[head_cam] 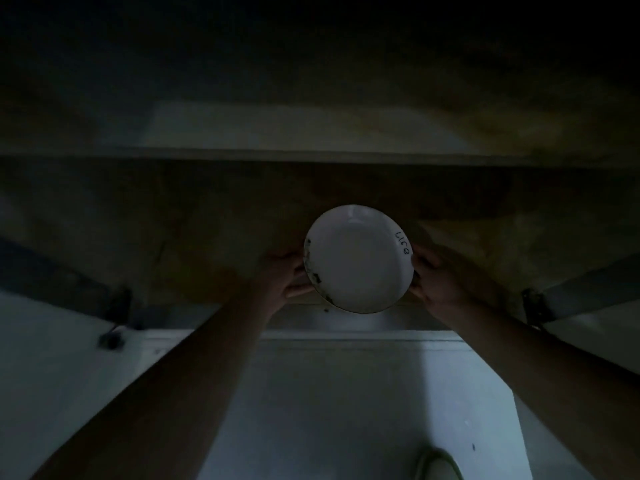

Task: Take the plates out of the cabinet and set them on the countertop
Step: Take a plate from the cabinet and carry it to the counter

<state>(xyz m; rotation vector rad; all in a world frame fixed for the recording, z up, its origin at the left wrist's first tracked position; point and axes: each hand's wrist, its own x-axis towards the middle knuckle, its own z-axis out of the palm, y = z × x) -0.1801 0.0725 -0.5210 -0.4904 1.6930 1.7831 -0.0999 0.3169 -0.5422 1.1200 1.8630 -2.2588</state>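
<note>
A round white plate (358,259) with dark markings on its rim is held up in front of the dim open cabinet (242,202), near the front edge of its lower shelf. My left hand (285,275) grips the plate's left rim, fingers curled under it. On the opposite side, my right hand (433,275) grips the right rim. Both arms reach up from the bottom corners of the view. The cabinet's inside is dark, and no other plate can be made out in it.
Open cabinet doors with hinges (533,306) flank the opening at left (114,317) and right. A pale wall (346,393) runs below the cabinet. A light curved object (438,465) shows at the bottom edge.
</note>
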